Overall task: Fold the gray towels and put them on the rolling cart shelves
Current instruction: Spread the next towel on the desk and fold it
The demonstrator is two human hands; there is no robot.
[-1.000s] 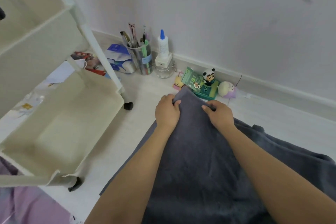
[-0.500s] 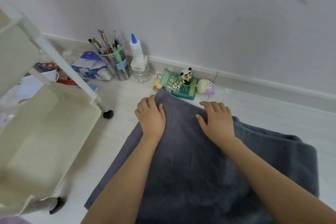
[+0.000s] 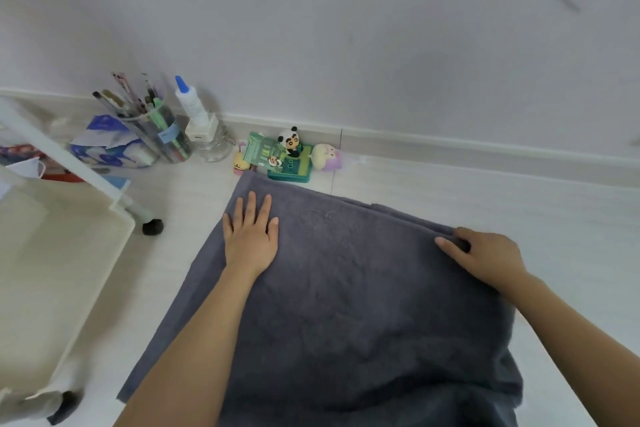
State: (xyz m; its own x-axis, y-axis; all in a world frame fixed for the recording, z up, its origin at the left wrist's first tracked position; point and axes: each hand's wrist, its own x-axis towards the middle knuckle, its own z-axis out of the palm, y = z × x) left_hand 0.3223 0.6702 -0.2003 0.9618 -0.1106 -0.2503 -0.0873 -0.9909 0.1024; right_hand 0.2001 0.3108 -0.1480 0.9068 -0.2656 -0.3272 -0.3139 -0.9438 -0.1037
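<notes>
A dark gray towel (image 3: 346, 288) lies doubled over on the pale floor in front of me. My left hand (image 3: 251, 236) rests flat on its far left corner with fingers spread. My right hand (image 3: 485, 256) sits at the far right corner, its fingers curled over the towel's layered edge there. The cream rolling cart (image 3: 52, 270) stands to the left, its lowest shelf showing as an empty tray.
Against the wall's baseboard stand a clear cup of pens (image 3: 152, 128), a glue bottle on a jar (image 3: 194, 114), a tissue pack (image 3: 107, 149) and small toys with a panda figure (image 3: 291, 142). A black cart wheel (image 3: 152, 227) sits near the towel's left edge.
My right hand has slid from the towel's middle out to the far right corner, and my left hand has flattened on the left corner. The view has shifted right, away from the cart.
</notes>
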